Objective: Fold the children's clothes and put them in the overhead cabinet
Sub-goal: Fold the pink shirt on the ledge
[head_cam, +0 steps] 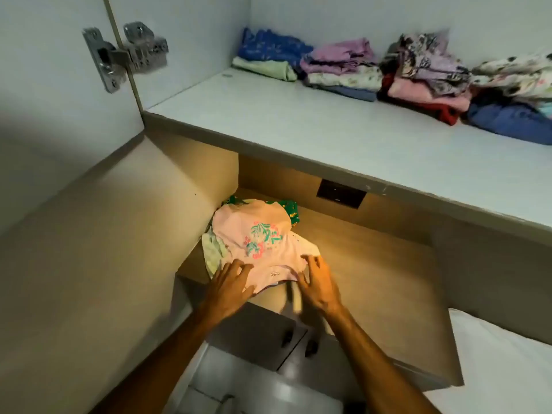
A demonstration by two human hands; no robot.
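Note:
A pink child's top with a teal and pink flower print lies spread over a small heap of clothes on the wooden counter. A green printed garment and a pale checked one stick out from under it. My left hand lies on the top's near left edge with fingers spread. My right hand hovers at the near right edge, fingers loosely curved, touching the hem. Above, the open overhead cabinet shelf carries several stacks of folded clothes along its back.
The cabinet door stands open at the left with metal hinges. A dark wall socket sits behind the counter. Lower cupboard doors with dark knobs are below the counter edge. A white bed is at the right.

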